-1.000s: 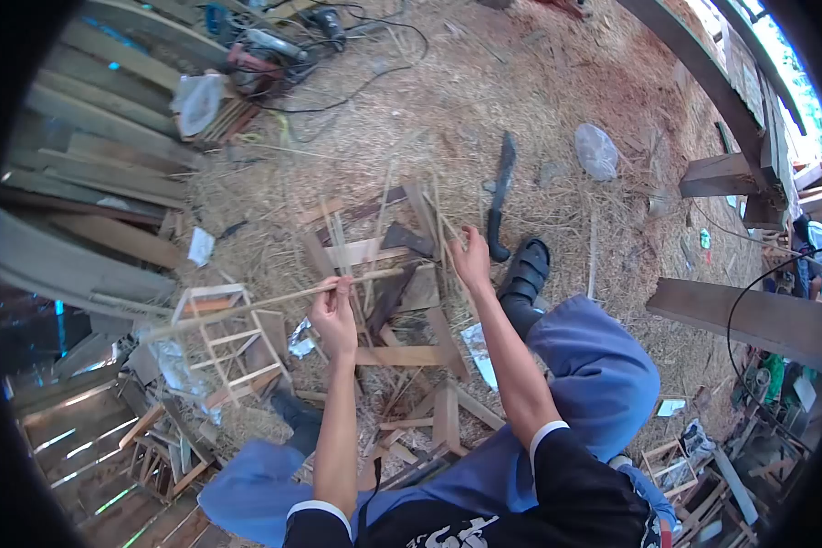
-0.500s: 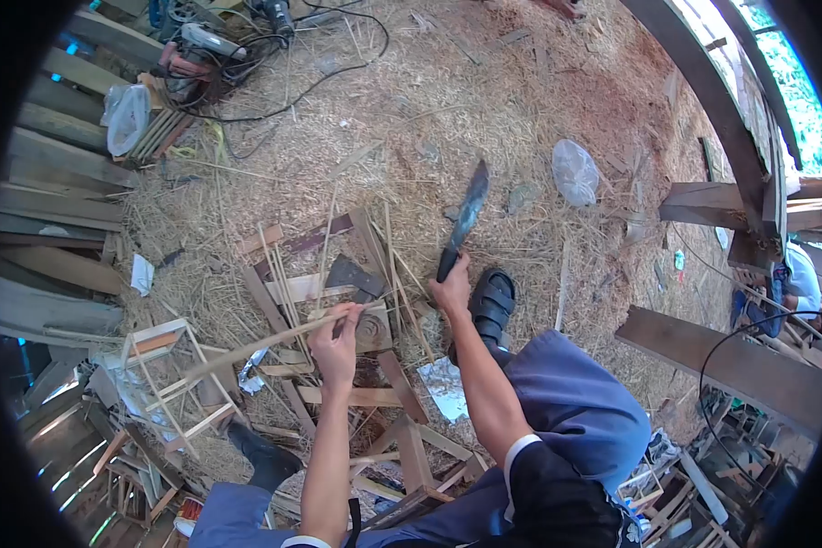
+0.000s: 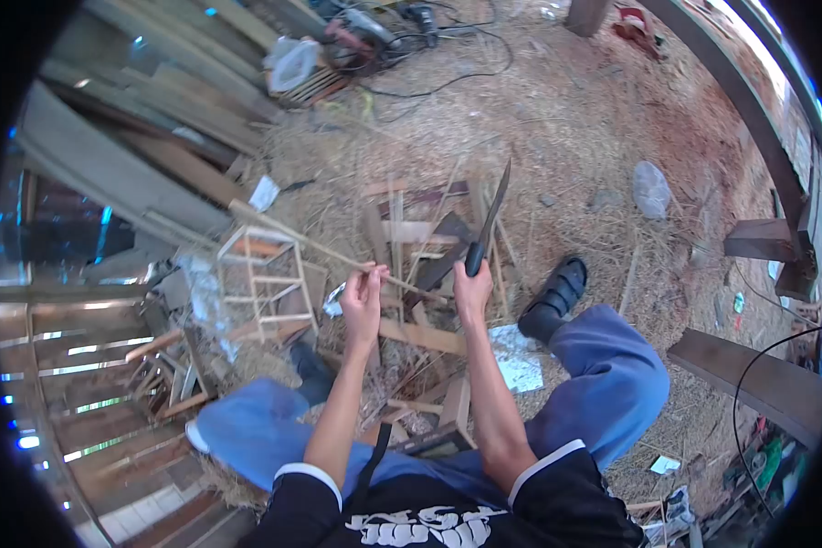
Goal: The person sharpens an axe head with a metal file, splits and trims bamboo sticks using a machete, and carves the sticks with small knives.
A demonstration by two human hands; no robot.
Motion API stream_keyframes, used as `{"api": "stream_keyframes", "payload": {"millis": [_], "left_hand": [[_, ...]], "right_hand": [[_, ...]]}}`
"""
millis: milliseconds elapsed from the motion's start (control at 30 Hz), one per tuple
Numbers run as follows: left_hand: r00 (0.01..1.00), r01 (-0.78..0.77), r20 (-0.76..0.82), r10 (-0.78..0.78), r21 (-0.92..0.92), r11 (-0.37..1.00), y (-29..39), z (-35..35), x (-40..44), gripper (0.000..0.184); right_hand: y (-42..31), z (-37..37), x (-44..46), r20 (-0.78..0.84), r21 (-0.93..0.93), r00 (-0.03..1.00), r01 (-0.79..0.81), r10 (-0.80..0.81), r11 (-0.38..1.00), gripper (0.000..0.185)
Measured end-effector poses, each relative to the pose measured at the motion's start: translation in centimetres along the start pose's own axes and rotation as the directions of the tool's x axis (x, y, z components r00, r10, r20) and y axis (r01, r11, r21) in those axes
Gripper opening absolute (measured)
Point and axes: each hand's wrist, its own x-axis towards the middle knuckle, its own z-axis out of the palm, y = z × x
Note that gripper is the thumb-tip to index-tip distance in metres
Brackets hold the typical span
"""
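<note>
My left hand pinches a thin wooden stick, which runs from the upper left, through the fingers, to the lower right. My right hand is wrapped round the black handle of a long knife. Its blade points up and away, seen nearly edge-on, apart from the stick. Below and between the hands lies a pile of wood offcuts. A dark flat blade, like an axe head, rests among them. Left of my left hand stands a small frame of thin wooden sticks.
Power tools with cables lie at the back, beside a plastic bag. Long boards lean at the left. Another clear bag is on the straw-covered ground. A thick beam juts in from the right.
The camera view has turned, so the surroundings shift right. The stick's left end has swung up and away from me. The knife has rolled from its flat side to nearly edge-on.
</note>
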Motion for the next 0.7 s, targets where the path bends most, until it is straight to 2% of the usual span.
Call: {"api": "stream_keyframes", "payload": {"millis": [33,67,167,300,333,433,500,533,567,600,633,667,700], "left_hand": [[1.000,0.006,-0.012,-0.006,0.005,1.000,1.0,-1.5,-1.3,0.021],[1.000,0.006,-0.020,-0.006,0.006,1.000,2.0,-2.9,-2.2,0.020],[0.999,-0.036,-0.010,0.036,-0.027,0.999,3.2,-7.4,-3.8,0.018],[1.000,-0.015,-0.019,0.015,-0.011,1.000,3.8,-12.8,-6.5,0.018],[1.000,-0.001,-0.002,0.001,0.014,1.000,3.8,-14.0,-6.8,0.019],[0.998,0.039,0.050,-0.041,0.050,0.998,2.4,-17.0,-7.6,0.022],[0.994,0.063,0.078,-0.070,0.091,0.994,1.3,-18.5,-8.2,0.023],[1.000,-0.006,0.028,0.005,0.056,0.998,0.8,-18.3,-8.7,0.023],[0.998,-0.006,0.059,-0.006,0.191,0.982,0.4,-18.7,-8.6,0.025],[0.996,-0.005,0.086,-0.024,0.323,0.946,-0.2,-19.1,-8.5,0.026],[0.993,-0.005,0.111,-0.051,0.451,0.893,-0.8,-19.5,-8.5,0.029],[0.989,-0.144,0.085,0.118,0.475,0.868,-1.7,-19.1,-8.5,0.029],[0.991,-0.134,0.068,0.116,0.477,0.869,-1.5,-19.0,-8.4,0.029]], "right_hand": [[-0.9,0.2,-1.3,0.046,0.004,0.999,0.006,-0.006,1.000,0.034],[-0.8,1.3,-2.0,0.057,0.114,0.996,0.057,-0.064,0.992,0.025],[-1.5,2.0,-4.3,0.225,0.053,0.973,0.031,-0.042,0.998,0.033],[-2.6,2.2,-8.4,0.343,0.088,0.934,0.079,-0.105,0.993,0.036],[-3.0,2.1,-9.2,0.378,0.064,0.916,0.120,-0.135,0.991,0.039],[-4.6,2.0,-12.0,0.330,0.132,0.831,0.429,-0.447,0.894,0.031],[-4.5,1.9,-13.6,0.424,0.074,0.810,0.416,-0.406,0.906,0.036],[-3.4,2.4,-14.0,0.445,0.061,0.807,0.404,-0.387,0.913,0.036],[-2.1,2.7,-14.2,0.465,0.046,0.806,0.390,-0.365,0.920,0.036],[-2.8,1.9,-15.3,0.579,0.057,0.803,0.128,-0.137,0.990,0.032],[-1.8,1.8,-15.7,0.572,-0.059,0.806,0.224,-0.151,0.973,0.031],[-0.5,1.9,-15.7,0.566,-0.172,0.808,0.312,-0.166,0.934,0.030],[0.8,2.3,-15.7,0.561,-0.279,0.806,0.397,-0.186,0.875,0.030]]}}
